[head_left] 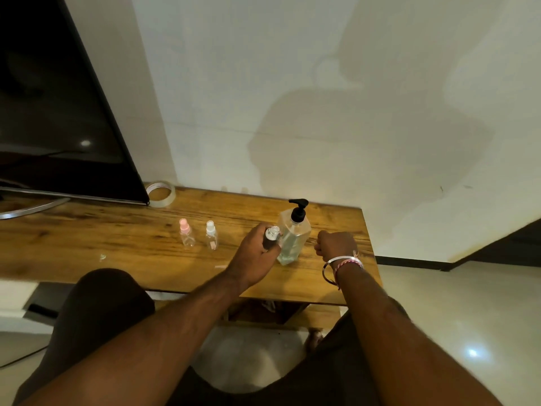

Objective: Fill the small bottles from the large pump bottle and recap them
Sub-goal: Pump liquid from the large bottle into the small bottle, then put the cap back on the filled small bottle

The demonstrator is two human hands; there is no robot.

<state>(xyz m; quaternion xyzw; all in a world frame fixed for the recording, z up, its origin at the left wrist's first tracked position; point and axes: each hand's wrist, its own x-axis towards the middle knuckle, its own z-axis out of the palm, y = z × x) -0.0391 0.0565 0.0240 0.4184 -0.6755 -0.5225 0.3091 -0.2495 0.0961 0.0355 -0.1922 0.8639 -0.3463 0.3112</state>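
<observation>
Two forearms reach in from six o'clock. Left hand [257,253] has its grip curled round one small bottle [271,236], upright, neck up. Right hand [336,246] is fisted; its contents cannot be told. One pump bottle [293,232] stands between them, nozzle toward nine o'clock. Two capped bottles, pink-capped bottle [186,236] and white-capped bottle [211,235], stand upright at nine o'clock on the surface [117,238].

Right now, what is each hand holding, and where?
Left hand grips a small bottle around its body. Right hand is curled; anything inside cannot be told.
</observation>
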